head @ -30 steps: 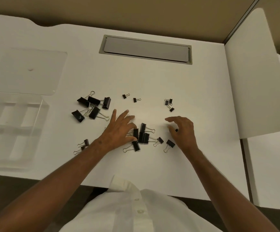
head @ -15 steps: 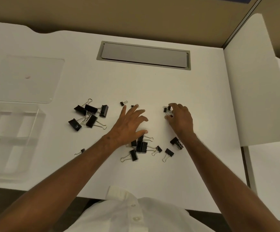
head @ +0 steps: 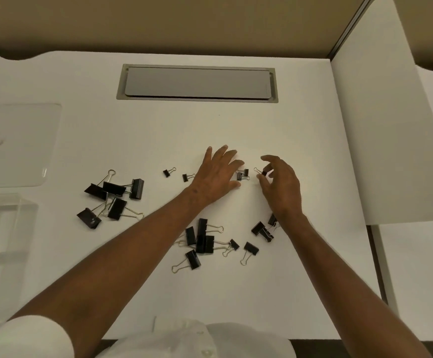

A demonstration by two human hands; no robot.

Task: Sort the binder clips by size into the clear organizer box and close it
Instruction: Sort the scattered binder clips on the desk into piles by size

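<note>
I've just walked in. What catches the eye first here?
Two bare arms reach over a white desk strewn with black binder clips. The right hand pinches a tiny clip; the left hand lies spread beside it. A clear organizer box waits at the left edge.

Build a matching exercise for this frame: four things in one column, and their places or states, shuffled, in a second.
Things
1. right hand
2. left hand
3. large binder clips
4. organizer box

Places or states
A. at the table's left edge, lid open
B. flat on the table, fingers spread
C. pinching a small clip
D. clustered to the left of both hands

Pairs: 1-C, 2-B, 3-D, 4-A
</note>
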